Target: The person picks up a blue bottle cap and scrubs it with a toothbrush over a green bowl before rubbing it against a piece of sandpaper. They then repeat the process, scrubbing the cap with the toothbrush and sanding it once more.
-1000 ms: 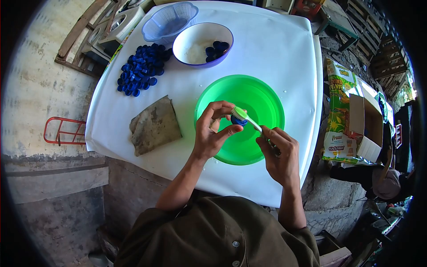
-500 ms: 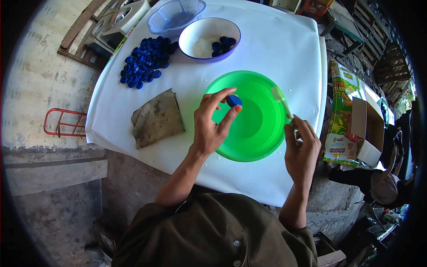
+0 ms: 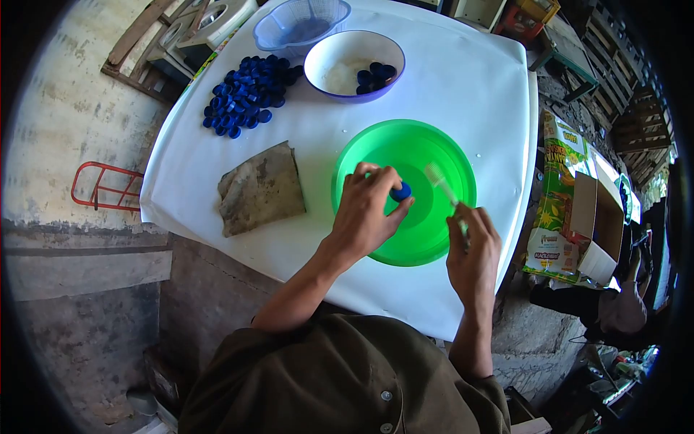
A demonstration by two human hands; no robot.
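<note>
While left hand point(image 3: 369, 213) pinches blue cap point(image 3: 400, 192) over green basin point(image 3: 376, 148), right hand point(image 3: 473, 249) grips toothbrush point(image 3: 442, 182).

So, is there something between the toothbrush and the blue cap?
Nothing visible. The left hand holds the cap over the green basin; the right hand holds the toothbrush beside it, with only open space between them.

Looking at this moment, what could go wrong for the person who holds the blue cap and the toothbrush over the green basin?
The small blue plastic bottle cap sits only between the left hand fingertips, so it might slip into the round green plastic basin. The pale green toothbrush in the right hand could flick drops onto the white table cover. The basin lies near the table's front edge and might be nudged off.
</note>
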